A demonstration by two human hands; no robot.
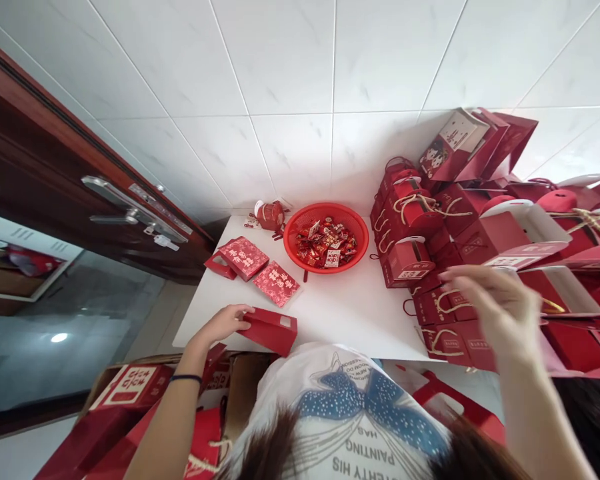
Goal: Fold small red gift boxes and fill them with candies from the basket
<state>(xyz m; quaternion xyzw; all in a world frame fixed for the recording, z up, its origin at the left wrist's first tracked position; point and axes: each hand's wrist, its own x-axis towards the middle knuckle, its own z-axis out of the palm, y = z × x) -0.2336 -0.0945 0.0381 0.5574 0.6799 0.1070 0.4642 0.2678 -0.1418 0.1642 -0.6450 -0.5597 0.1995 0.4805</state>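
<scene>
My left hand (230,321) is closed on the left end of a small red box (271,331) at the front edge of the white table. My right hand (505,307) is raised in front of the stacked red gift boxes on the right. It is slightly blurred, its thumb and fingers loosely apart with nothing visible in them. Beyond my left hand lie flat red printed packets, one (245,257) behind another (277,283). A red plastic basket (364,243) of wrapped candies (325,243) stands by the wall.
Gift boxes with rope handles (445,303) fill the table's right side, with open boxes (510,237) and paper bags (500,143) on top. A small red container (271,215) sits by the wall. More red boxes (135,387) are low left, near a door (55,140). Dark hair shows lower right.
</scene>
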